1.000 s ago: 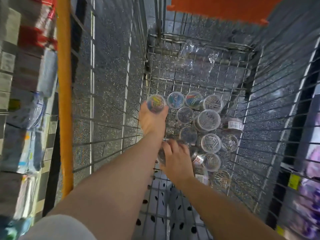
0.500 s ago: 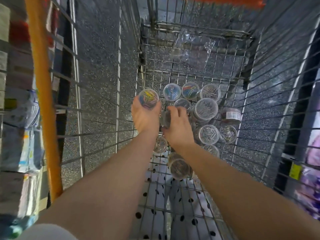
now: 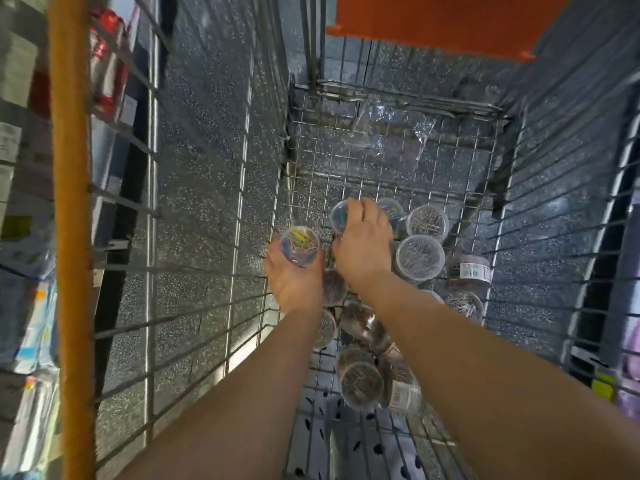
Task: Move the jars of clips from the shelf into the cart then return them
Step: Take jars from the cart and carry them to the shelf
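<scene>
I look down into a wire cart [image 3: 381, 161] with several clear round jars of clips on its floor. My left hand [image 3: 296, 282] grips a jar of coloured clips [image 3: 299, 244] from below, lid up, near the cart's left wall. Further in, my right hand [image 3: 362, 245] reaches over another jar of coloured clips [image 3: 338, 216], its fingers curled round the jar's top. Jars of silver clips [image 3: 419, 257] stand to the right of it. More jars [image 3: 360, 379] lie tipped on their sides under my right forearm.
The cart's orange handle bar [image 3: 71, 237] runs down the left, with store shelves of goods [image 3: 24, 202] beyond it. An orange flap [image 3: 450, 22] sits at the cart's far end. Crumpled clear plastic [image 3: 412, 128] lies on the far floor. A shelf edge [image 3: 609, 375] shows at right.
My right hand has moved from the near jars toward the far row and closed over a coloured-clip jar. My left hand keeps hold of its jar in about the same place.
</scene>
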A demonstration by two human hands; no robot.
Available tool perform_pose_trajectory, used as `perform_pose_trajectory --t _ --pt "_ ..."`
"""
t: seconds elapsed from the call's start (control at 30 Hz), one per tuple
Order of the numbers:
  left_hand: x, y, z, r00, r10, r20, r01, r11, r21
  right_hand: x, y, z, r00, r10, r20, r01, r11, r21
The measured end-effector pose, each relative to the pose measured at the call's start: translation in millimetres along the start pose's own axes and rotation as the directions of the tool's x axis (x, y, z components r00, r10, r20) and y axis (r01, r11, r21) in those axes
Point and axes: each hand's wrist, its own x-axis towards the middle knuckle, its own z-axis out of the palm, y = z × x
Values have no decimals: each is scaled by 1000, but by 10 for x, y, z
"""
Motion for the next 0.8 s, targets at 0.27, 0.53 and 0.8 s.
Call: perform_pose_trajectory --t 0.27,0.53,0.8 --pt "-23 -20 -9 999 30 14 -30 999 21 328 105 25 990 -5 140 38 972 -232" --pt "-235 213 -89 989 145 -1 -144 987 -65 2 -61 -278 999 -34 -5 34 998 -45" --pt "-786 774 -595 885 464 37 -463 886 -35 -621 -105 -1256 1000 14 -28 -9 983 183"
